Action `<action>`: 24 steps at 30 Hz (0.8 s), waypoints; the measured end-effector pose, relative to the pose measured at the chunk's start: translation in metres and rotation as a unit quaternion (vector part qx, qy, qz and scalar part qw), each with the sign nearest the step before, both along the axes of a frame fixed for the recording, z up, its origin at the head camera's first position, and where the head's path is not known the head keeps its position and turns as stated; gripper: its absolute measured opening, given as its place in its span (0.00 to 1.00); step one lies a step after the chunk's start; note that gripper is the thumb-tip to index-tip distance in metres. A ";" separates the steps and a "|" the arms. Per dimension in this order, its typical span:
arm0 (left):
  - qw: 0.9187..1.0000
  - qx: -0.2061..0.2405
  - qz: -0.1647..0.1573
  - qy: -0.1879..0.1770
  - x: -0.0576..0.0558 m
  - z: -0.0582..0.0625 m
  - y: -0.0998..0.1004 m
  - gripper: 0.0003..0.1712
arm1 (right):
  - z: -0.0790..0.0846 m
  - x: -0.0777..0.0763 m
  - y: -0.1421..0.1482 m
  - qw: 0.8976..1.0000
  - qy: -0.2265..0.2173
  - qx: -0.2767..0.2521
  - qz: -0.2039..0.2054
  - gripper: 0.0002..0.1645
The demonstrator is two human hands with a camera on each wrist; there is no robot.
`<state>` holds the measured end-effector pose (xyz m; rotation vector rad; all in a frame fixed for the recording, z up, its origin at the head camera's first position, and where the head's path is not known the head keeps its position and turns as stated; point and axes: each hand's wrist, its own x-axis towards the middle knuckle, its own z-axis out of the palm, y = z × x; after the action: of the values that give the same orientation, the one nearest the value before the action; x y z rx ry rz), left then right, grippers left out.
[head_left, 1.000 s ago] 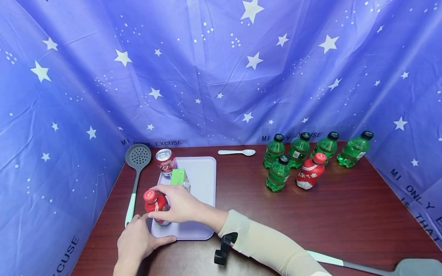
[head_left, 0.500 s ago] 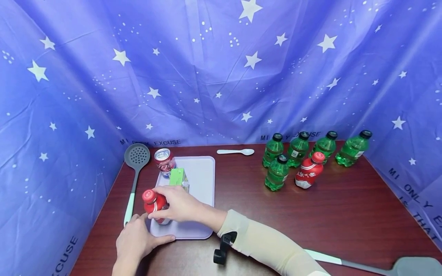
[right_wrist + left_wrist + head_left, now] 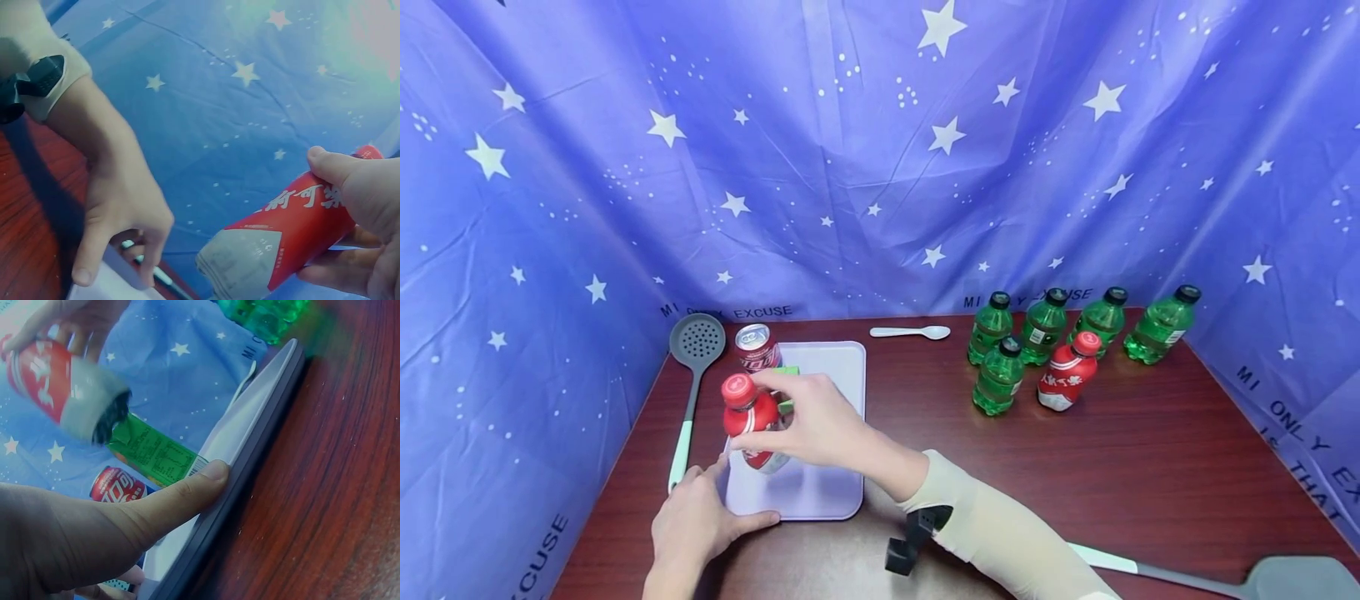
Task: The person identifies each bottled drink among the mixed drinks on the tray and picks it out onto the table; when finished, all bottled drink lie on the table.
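My right hand [image 3: 827,417] grips a red cola bottle [image 3: 751,421] with a red cap, thumb and fingers round its upper body. In the left wrist view the bottle hangs tilted, its base in the air. Below it lies the pale lilac tray [image 3: 827,492]. My left hand [image 3: 692,517] holds the tray's near left corner, thumb [image 3: 200,481] along the front rim and fingers at the left side. Behind the bottle, a green drink carton [image 3: 153,450] stands on the tray, partly hidden by my right hand. A red soda can [image 3: 758,346] stands at the tray's far left corner.
Left of the tray lies a grey skimmer [image 3: 697,342] with a mint handle. A white spoon [image 3: 910,332] lies at the back. Several green bottles [image 3: 998,379] and another red bottle [image 3: 1066,375] stand at the right. A grey spatula [image 3: 1187,579] lies at the front right.
My right hand has raised the red cola bottle from the tray's left side and moved it slightly right and away from me. My left hand stays at the tray's corner.
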<state>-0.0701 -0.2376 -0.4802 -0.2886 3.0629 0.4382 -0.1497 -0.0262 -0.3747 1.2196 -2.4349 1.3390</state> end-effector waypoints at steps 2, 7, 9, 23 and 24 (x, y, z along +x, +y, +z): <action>1.000 0.000 0.001 0.000 0.000 0.000 -0.001 0.83 | 0.004 0.002 0.009 1.000 -0.006 -0.015 -0.010 0.36; 1.000 -0.001 0.006 0.000 0.001 0.000 0.000 0.83 | 0.012 0.004 0.039 1.000 -0.005 -0.017 -0.022 0.35; 1.000 0.000 0.007 -0.003 0.001 -0.001 0.001 0.83 | 0.015 0.004 0.056 0.999 -0.009 -0.012 -0.029 0.34; 1.000 -0.002 0.000 0.011 0.003 0.001 0.001 0.80 | 0.011 0.018 0.156 0.989 -0.022 0.019 -0.148 0.33; 1.000 -0.003 0.000 0.009 0.003 0.001 0.001 0.80 | 0.009 0.018 0.161 0.987 -0.021 0.020 -0.155 0.33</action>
<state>-0.0675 -0.2369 -0.4790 -0.2855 3.0817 0.4352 -0.1315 0.1347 -0.3661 0.7823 -2.5582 1.2413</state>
